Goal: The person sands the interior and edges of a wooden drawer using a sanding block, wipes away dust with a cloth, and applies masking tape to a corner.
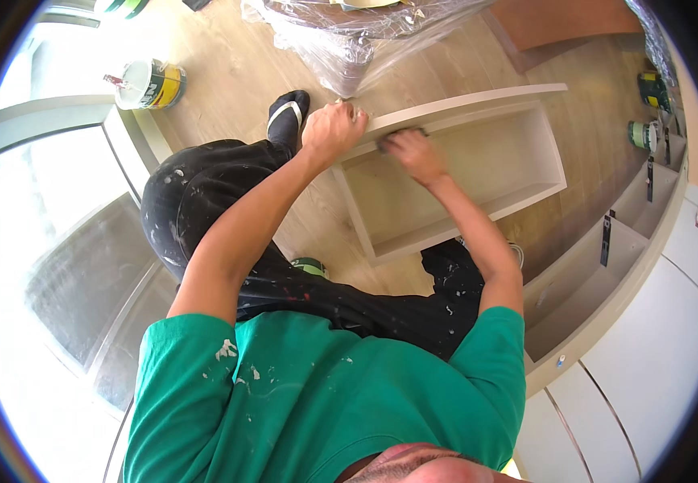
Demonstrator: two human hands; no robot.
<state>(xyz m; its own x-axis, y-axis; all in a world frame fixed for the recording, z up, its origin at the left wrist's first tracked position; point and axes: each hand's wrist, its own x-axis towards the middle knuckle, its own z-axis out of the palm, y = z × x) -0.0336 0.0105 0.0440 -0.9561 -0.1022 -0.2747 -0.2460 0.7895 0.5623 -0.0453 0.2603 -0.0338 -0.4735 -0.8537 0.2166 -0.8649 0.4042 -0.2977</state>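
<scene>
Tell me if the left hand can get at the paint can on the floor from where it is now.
Probably not without shifting: the left hand grips the corner of the pale shelf box, and the paint can stands apart to the left, beyond the raised knee.

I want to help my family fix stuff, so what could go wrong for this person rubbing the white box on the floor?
1. The left hand only grips the top corner of the open white box, so the box might slide or tip while the right hand rubs its edge.
2. The paint can stands on the floor near the foot; a kick could knock it over.
3. The right hand's fingers press the thin edge and might get scraped.
</scene>
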